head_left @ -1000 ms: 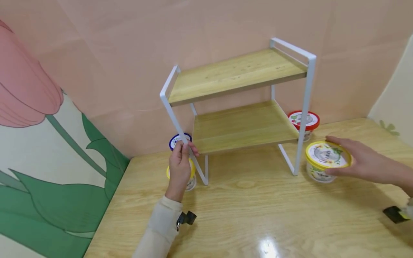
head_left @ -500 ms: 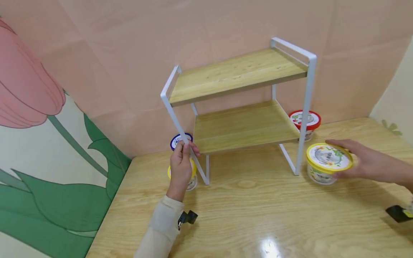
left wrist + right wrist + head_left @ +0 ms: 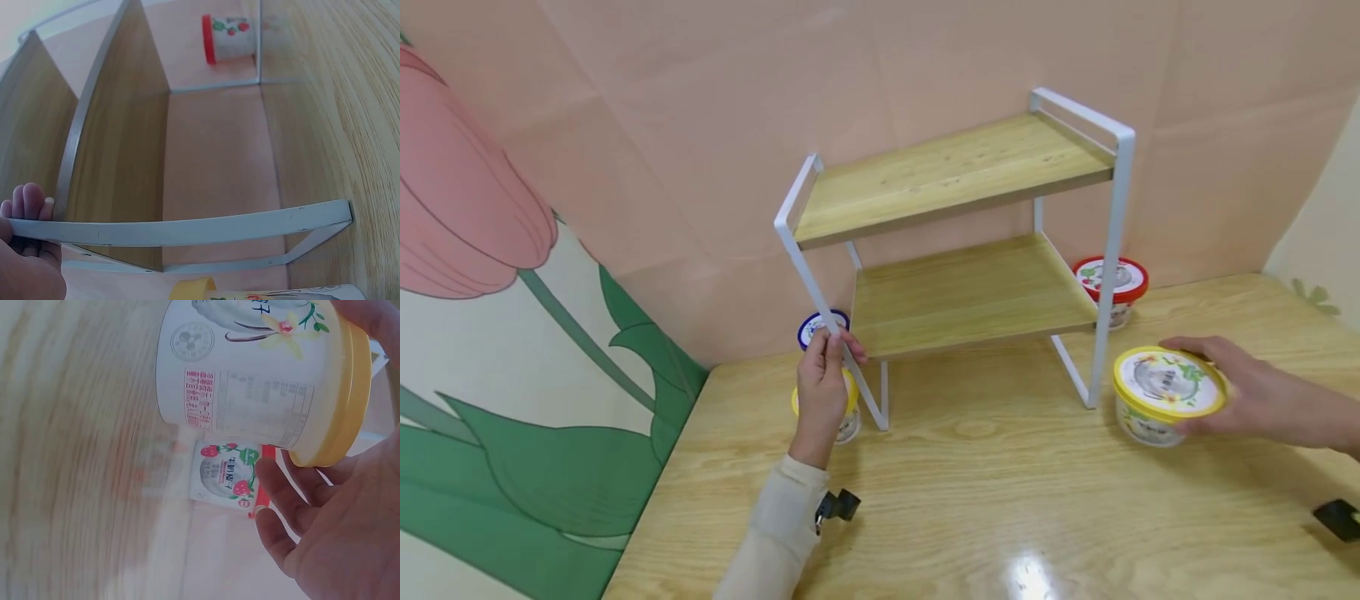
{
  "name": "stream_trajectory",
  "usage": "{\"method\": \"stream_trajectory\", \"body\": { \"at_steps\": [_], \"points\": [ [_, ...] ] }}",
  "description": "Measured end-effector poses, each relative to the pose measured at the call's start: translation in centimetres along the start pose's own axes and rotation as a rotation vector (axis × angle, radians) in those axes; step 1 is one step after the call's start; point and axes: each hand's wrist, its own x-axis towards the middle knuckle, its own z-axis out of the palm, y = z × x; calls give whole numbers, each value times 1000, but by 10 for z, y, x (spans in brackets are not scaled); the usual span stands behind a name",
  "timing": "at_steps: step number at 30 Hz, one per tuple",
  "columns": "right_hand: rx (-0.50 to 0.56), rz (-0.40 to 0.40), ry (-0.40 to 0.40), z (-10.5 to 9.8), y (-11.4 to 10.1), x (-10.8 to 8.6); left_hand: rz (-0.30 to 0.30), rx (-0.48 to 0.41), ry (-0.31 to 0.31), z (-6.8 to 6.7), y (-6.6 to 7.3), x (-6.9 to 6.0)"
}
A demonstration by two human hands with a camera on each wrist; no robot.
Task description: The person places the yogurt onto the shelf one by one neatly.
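In the head view, a two-tier wooden shelf rack [image 3: 955, 179] with a white metal frame stands on the table. My left hand [image 3: 822, 400] grips its front left upright, just below the lower board. The left wrist view shows the fingers [image 3: 28, 203] curled behind that white upright. At the right, my right hand [image 3: 1262, 396] holds a yellow-lidded paper tub [image 3: 1167, 383] by its lid, thumb and fingers spread around the rim. Vanilla flowers are printed on this tub [image 3: 250, 375] in the right wrist view. Whether its base touches the table, I cannot tell.
Behind the rack's right side stands a red-lidded tub [image 3: 1120, 279] with strawberry print. Left of the rack are a blue-lidded tub [image 3: 814, 323] and another yellow-lidded tub [image 3: 850, 427], both partly hidden. A pink wall covering [image 3: 700, 167] rises behind the wooden table [image 3: 970, 492].
My right hand has brought the yellow-lidded tub slightly nearer to me and to the right. The left hand keeps its grip on the rack, which stays in place.
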Motion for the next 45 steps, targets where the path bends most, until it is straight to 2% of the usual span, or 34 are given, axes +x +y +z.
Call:
{"method": "stream_trajectory", "body": {
  "at_steps": [8, 14, 22, 27, 34, 38, 41, 45],
  "points": [
    [-182, -89, 49, 3, -13, -5, -24, -1, -4, -4, 2, 0],
    [-223, -111, 28, 5, -24, -7, -35, -3, -5, -5, 2, 0],
    [-234, -78, -3, 5, -31, -9, -25, -4, -8, -4, 0, 2],
    [-212, -82, -18, -6, -30, -11, -25, -18, -11, -4, -1, 1],
    [-333, -101, -1, -10, -31, -13, -28, -8, -40, -8, 0, 2],
    [-387, -70, -15, -8, -39, -11, -47, -1, -70, -9, 1, 4],
    [-405, -43, -40, -6, -44, -11, -45, 9, -79, -10, 1, 5],
    [-412, -49, -20, -4, -45, -13, -35, 20, -92, -8, 0, 6]
  ]
}}
